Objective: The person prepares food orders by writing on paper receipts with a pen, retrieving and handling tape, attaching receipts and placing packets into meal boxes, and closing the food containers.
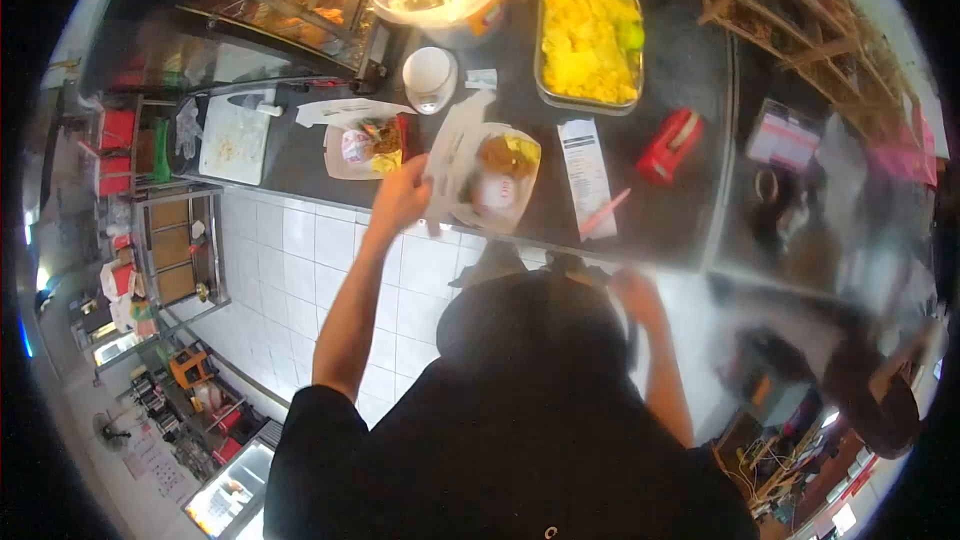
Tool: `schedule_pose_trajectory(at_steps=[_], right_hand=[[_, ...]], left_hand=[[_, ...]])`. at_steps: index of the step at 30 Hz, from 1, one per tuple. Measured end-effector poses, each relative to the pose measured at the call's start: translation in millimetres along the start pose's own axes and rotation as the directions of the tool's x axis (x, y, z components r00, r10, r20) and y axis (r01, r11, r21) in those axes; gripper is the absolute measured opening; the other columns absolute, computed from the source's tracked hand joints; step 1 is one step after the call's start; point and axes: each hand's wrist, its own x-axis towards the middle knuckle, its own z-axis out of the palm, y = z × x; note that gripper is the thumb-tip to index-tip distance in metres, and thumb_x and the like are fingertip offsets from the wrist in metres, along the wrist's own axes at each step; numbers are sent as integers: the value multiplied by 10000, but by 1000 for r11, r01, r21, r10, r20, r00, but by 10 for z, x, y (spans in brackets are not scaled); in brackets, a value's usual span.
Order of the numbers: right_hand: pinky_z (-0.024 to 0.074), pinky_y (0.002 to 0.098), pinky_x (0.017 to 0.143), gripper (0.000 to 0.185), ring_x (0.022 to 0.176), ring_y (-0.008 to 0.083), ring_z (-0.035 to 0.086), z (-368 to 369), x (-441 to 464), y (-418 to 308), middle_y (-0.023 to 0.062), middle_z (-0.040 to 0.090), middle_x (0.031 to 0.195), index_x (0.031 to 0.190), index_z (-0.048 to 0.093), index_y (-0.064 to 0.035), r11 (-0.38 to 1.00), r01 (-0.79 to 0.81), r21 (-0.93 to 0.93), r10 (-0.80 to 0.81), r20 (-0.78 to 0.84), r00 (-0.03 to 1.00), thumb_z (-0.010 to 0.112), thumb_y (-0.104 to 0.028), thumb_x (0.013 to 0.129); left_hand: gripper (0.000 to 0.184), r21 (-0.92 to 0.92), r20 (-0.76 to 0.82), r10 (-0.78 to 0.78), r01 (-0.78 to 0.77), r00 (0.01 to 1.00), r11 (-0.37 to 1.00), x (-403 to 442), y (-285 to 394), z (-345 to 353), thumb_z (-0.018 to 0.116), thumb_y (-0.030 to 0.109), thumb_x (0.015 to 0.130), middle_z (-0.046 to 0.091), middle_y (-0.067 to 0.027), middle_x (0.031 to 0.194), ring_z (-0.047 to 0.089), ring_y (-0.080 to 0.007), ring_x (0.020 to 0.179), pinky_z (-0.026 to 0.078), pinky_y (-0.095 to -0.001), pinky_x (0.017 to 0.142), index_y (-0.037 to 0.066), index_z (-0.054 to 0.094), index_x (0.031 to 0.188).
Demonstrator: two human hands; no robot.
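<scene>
My left hand (402, 196) is at the counter's front edge, its fingers closed at the left edge of a raised paper lid. That lid belongs to an open takeaway box (522, 202) holding a wrapped round packet (496, 192), brown fried food (497, 156) and some yellow food. To its left stands a second open takeaway box (345, 165) with a similar wrapped packet (356, 147) and fried food. My right hand (634, 292) is low beside my body, just off the counter edge. Its fingers are blurred and partly hidden, so I cannot tell what they hold.
A printed receipt (585, 168) with a pink pen (606, 211) lies right of the boxes, beside a red tape dispenser (671, 146). Behind are a tray of yellow food (590, 45), a white cup (428, 73) and a clear tub (440, 10). A white cutting board (235, 140) lies left.
</scene>
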Motion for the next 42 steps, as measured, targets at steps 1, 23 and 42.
schedule_pose_trajectory(at_steps=[1, 23, 42], right_hand=[[516, 427, 856, 345, 996, 301, 673, 121, -57, 59, 191, 708, 1047, 1133, 682, -36, 1000, -3, -6, 3, 5, 1000, 598, -327, 969], [499, 511, 801, 269, 937, 409, 653, 816, -590, -1051, 219, 683, 949, 934, 700, -26, 962, 141, -232, -164, -81, 983, 616, -277, 891], [499, 505, 796, 371, 893, 407, 679, 1318, 848, -1607, 265, 657, 833, 820, 654, 29, 955, 151, 254, 37, -610, 791, 624, -326, 921]], left_hand=[[380, -142, -28, -53, 49, 998, 989, -186, -13, 96, 558, 69, 885, 736, -165, 1024, 726, -246, 895, 559, -370, 782, 42, 639, 1255], [1133, -456, -105, -123, 62, 987, 888, -981, 61, 555, 813, 165, 770, 98, -233, 1625, 233, -367, 1481, 247, -434, 1203, -4, 36, 1577], [489, -33, 137, 75, -71, 988, 997, 14, -696, 914, 664, 266, 901, 715, -224, 1070, 699, -376, 1016, 543, -441, 867, 40, 574, 1326]])
